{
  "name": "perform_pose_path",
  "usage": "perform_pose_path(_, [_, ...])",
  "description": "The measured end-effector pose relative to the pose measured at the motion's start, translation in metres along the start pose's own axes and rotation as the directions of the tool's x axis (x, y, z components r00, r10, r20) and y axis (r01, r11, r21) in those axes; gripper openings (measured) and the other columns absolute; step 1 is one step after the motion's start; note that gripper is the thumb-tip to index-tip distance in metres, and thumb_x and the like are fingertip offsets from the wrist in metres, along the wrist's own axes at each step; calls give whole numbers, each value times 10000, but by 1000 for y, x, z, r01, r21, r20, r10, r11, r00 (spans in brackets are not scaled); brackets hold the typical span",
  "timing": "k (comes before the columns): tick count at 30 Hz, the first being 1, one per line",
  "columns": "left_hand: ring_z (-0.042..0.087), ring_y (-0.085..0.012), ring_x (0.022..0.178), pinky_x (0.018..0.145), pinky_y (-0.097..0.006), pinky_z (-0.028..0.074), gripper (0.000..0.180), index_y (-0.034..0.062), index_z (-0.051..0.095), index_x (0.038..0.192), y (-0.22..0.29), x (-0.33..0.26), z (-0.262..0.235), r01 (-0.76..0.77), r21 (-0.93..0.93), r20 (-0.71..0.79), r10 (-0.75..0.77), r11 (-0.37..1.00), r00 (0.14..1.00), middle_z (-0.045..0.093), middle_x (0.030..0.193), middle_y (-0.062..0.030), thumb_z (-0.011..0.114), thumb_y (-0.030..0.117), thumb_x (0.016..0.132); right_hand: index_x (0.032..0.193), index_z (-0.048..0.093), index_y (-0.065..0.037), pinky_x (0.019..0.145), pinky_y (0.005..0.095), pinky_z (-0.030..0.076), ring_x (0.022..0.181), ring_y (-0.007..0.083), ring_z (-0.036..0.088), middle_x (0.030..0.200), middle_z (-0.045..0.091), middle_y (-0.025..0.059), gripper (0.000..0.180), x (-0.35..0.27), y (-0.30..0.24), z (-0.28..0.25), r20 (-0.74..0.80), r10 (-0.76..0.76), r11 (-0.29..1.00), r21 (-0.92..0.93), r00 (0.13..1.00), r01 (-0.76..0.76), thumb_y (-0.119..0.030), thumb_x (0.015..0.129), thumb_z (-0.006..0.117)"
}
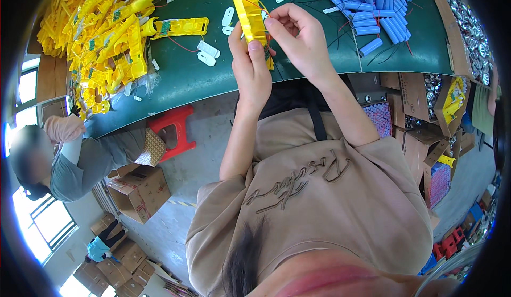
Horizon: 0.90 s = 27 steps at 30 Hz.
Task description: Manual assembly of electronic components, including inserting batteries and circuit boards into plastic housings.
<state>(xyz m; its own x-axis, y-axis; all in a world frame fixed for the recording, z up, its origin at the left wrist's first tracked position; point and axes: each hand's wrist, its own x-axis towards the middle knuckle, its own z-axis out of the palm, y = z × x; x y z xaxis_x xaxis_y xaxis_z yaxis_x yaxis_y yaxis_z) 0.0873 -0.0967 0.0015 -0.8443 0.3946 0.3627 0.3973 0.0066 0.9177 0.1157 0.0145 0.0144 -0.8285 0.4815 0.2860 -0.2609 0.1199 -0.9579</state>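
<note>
In my left hand (249, 76), closed with the thumb in front, is a yellow plastic housing (248, 10), held upright with its ribbed hollow inside showing. My right hand (304, 40) is beside it, thumb and forefinger pinched at its right edge on a thin red wire (262, 7). Part of the wiring and the housing's lower end is hidden behind my fingers. Small white oval plastic pieces (228, 17) lie just left of the housing. Another yellow housing with a green circuit board (183, 27) and a red wire rests farther left on the green table.
A large heap of yellow housings (120, 41) covers the table's left side. Blue cylindrical cells (367, 14) with wires are piled at the right. Shiny metal parts (476, 46) fill a box beyond. A person (80, 158) sits at left near a red stool (174, 132) and a carton (139, 190).
</note>
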Motion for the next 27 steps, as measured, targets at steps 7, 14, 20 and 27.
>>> perform_pose_path(7, [524,-168,934,821,-302,426,378,6,340,1281,-12,3,-3,20,25,-92,-18,999,996,524,1100,-127,300,253,998,756,499,-39,516,330,422,574,231,572,648,590,74,154,-8,-4,11,39,-188,883,-431,981,186,-119,807,621])
perform_pose_path(14, [486,-156,1005,871,-305,401,391,23,376,1248,-12,22,-2,222,-339,-54,-255,914,965,496,1098,-95,270,311,1006,773,508,-64,529,330,391,552,213,530,619,545,47,128,-14,7,23,23,-325,792,-541,946,285,-87,798,631])
perform_pose_path(20, [488,-143,953,819,-303,428,335,62,366,1223,-5,43,-4,376,-651,114,-405,659,907,480,1047,-71,337,291,981,763,497,-68,552,341,391,567,221,526,622,536,50,145,-2,4,27,8,-439,680,-651,898,338,-91,793,638])
perform_pose_path(27, [493,-123,841,751,-267,441,268,47,418,1111,-5,59,15,215,-358,19,-224,909,975,496,956,-56,440,48,843,817,523,-57,573,391,391,635,277,537,677,535,91,96,10,-10,8,-7,-476,651,-674,879,347,-65,765,604])
